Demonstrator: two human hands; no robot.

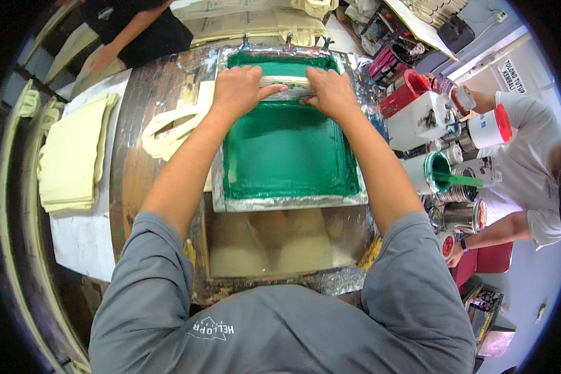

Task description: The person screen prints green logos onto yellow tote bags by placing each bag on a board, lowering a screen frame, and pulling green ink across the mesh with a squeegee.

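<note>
Both my arms reach forward over a screen printing frame (293,203) whose mesh is coated in green ink (290,156). Near its far end, a squeegee (285,81) with a pale handle lies crosswise. My left hand (238,90) is closed round the handle's left end, and my right hand (331,90) round its right end, thumbs toward the middle on the near side. Beneath the frame's left edge, a cream fabric bag (174,128) sticks out with its handle loop on the table. The part of the bag under the frame is hidden.
A stack of cream fabric (75,153) lies at the left. Ink cans and tubs crowd the right, including a green-smeared tub (424,173) with a green stick. Clamps (288,41) hold the frame's far edge. One person stands at far left, another (523,143) at right.
</note>
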